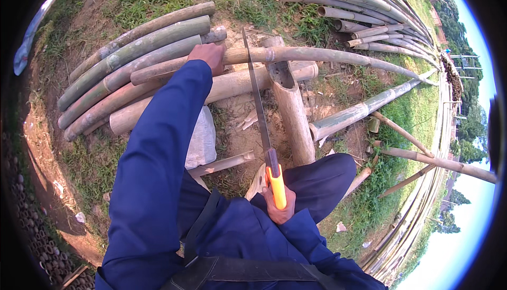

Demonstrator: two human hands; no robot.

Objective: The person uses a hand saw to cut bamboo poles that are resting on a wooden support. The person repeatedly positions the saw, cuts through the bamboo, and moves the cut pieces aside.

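My right hand (279, 208) is wrapped round the yellow-orange handle of a hand saw (259, 100). Its long narrow blade points away from me and crosses a long bamboo pole (311, 54), just right of my left hand (209, 58). That hand is closed over the pole, pressing or gripping it from above. Beneath the pole, a thick bamboo log (232, 87) lies crosswise. A notched bamboo post (291, 110) stands out toward me beside the blade, the pole passing over its far end. Whether the teeth touch the pole I cannot tell.
Several cut bamboo lengths (142, 44) lie side by side at the left. Long poles (369, 5) are stacked at the far right. A pale block (202, 139) sits by my left knee. Another pole (369, 105) slants right, near propped bamboo sticks (433, 159).
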